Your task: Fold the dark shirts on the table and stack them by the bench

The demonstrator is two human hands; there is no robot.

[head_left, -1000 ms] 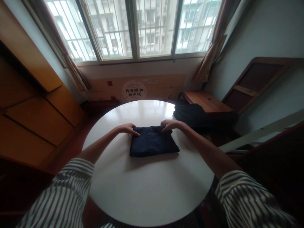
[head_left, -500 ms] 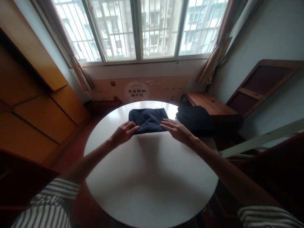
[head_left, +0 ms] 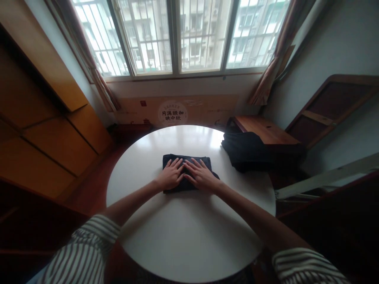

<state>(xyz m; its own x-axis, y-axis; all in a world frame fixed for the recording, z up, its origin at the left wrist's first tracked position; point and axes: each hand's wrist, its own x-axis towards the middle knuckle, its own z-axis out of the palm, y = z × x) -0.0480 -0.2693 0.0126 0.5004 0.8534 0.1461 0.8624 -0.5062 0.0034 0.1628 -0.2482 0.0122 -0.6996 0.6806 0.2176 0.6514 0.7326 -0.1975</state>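
Facing a big window (head_left: 176, 43) with bars, cut off along the top. Can just make out houses (head_left: 197, 51) behind the bars, pale and blurry. Has orange-brown cupboards (head_left: 60, 152) off to the left, cut off at the side and very dark in places. Has a round white table (head_left: 189, 236) close in front. Can see a bit of a wooden desk or shelf (head_left: 266, 129) at the right, too hidden to tell which.

Reaches both bare arms (head_left: 251, 213) forward, slanting in to the middle. Wears stripy sleeves (head_left: 74, 252), cut off at the bottom. Has a dark heap of cloth (head_left: 244, 152) by the table's far right rim. Cannot make out its folds, or its low end in the black shade.

Has a folded dark cloth (head_left: 184, 187) flat on the table, under both hands. Cannot see its middle, or count its layers.

Lays the left hand (head_left: 171, 174) and right hand (head_left: 201, 175) flat on top, backs up, fingers stretched and a little apart, touching the cloth without gripping. Points the fingers away and inward, inner fingertips nearly meeting. Cannot tell touching from a tiny gap.
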